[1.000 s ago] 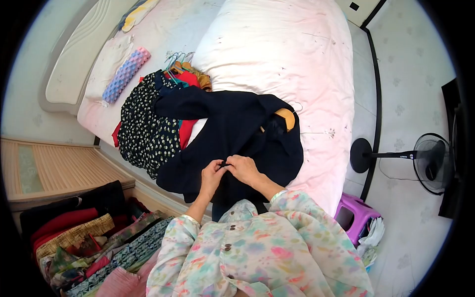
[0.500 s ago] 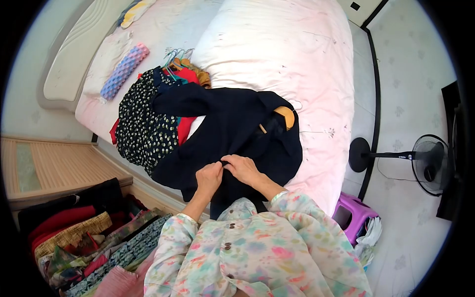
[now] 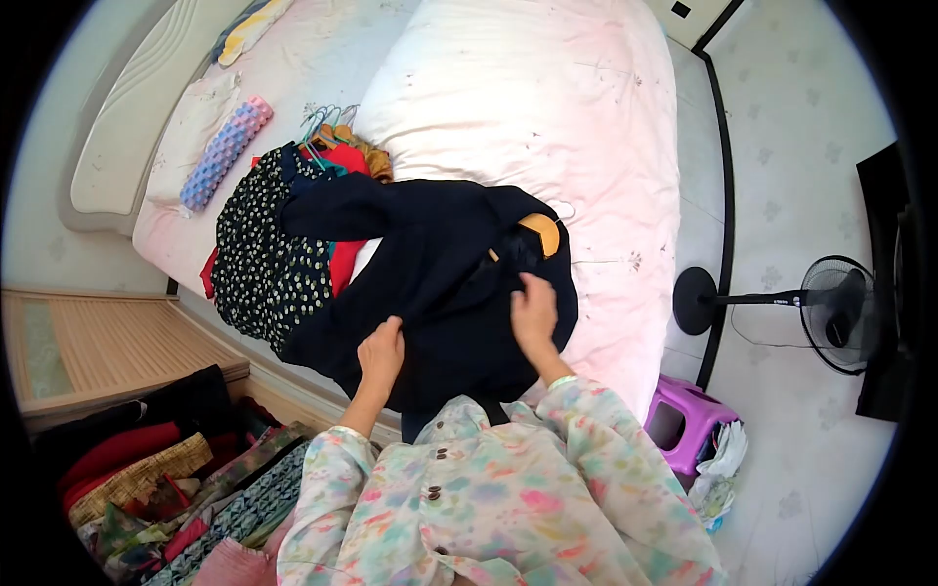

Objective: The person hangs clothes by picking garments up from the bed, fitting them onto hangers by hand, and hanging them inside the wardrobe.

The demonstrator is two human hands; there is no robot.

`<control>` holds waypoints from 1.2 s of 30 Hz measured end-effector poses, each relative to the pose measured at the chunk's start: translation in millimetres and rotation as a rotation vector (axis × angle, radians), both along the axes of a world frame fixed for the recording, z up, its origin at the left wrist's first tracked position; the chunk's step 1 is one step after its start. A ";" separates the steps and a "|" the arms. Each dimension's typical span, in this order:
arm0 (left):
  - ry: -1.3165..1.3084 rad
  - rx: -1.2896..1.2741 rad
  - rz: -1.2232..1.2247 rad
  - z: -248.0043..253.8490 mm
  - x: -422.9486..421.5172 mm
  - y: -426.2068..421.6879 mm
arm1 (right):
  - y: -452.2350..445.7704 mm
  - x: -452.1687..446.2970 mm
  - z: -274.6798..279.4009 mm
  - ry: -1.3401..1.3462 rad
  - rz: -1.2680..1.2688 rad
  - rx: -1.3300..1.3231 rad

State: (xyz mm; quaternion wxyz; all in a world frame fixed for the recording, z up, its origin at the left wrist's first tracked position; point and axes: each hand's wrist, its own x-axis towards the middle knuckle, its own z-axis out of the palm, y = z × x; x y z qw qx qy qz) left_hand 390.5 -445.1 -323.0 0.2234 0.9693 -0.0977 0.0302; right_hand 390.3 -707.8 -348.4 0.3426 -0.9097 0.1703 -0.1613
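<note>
A dark navy coat [image 3: 430, 264] lies spread on the near edge of the bed, with a wooden hanger [image 3: 540, 234] showing at its collar. My left hand [image 3: 381, 356] is closed on the coat's front, thumb and fingers pinched together at the cloth. Over the other side of the coat, below the collar, is my right hand [image 3: 533, 314]; its fingers are smeared by motion, and whether they touch the cloth is unclear. One sleeve of the coat lies across a black dress with pale dots [image 3: 269, 244].
Red clothing [image 3: 344, 264] and several hangers [image 3: 327, 132] lie by the dotted dress. A bumpy pink-and-blue roller [image 3: 225, 151] rests farther up the bed [image 3: 606, 127]. Folded clothes [image 3: 137, 479] fill a space at lower left. A purple stool [image 3: 689, 420] and a fan [image 3: 835, 313] stand right.
My hands were together at the coat's front edge and are now apart. The right hand has moved up and right toward the collar; the left has shifted slightly left. The view has shifted a little.
</note>
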 end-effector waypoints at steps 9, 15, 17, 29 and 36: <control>0.257 0.147 -0.129 -15.1 -19.0 -18.9 | 7.0 28.3 31.1 0.447 0.134 0.088; 0.233 0.087 -0.130 -6.2 -17.7 -7.2 | -14.9 15.0 -31.8 0.633 -0.047 -0.047; 0.304 0.085 -0.117 -8.0 -21.1 -5.6 | -29.6 -1.6 -36.8 0.521 -0.114 0.032; 0.693 -0.055 -0.012 -15.1 -4.1 -20.6 | -73.3 7.7 -46.3 0.835 -0.195 -0.094; 0.651 -0.173 0.029 -8.6 -3.4 -15.1 | -77.0 13.4 -60.6 0.673 -0.131 0.007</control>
